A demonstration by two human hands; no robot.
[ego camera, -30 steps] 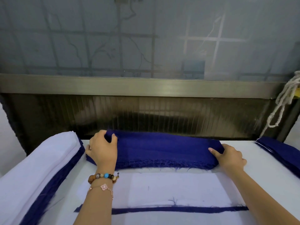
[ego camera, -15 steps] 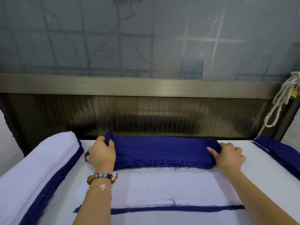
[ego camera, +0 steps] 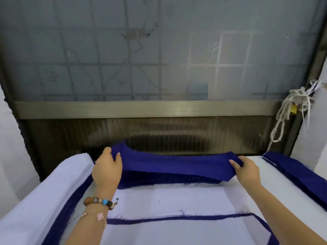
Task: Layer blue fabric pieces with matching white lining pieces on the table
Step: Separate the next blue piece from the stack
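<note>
A blue fabric piece (ego camera: 177, 166) hangs stretched just above the blue stack (ego camera: 168, 180) at the table's far edge. My left hand (ego camera: 107, 169) grips its left end, thumb over the top edge. My right hand (ego camera: 246, 169) pinches its right end. In front of the stack a white lining piece (ego camera: 169, 201) lies flat on the table, with a thin blue edge (ego camera: 177, 218) showing along its near side.
A thick pile of white lining over blue fabric (ego camera: 44, 197) fills the left side. More blue pieces (ego camera: 297, 172) lie at the right. A dark panel and a metal rail (ego camera: 141, 108) stand behind the table (ego camera: 276, 175); a rope (ego camera: 283, 117) hangs at right.
Both hands were pressing on the ends of the blue stack; now they have lifted the top blue piece off it, the left end raised highest.
</note>
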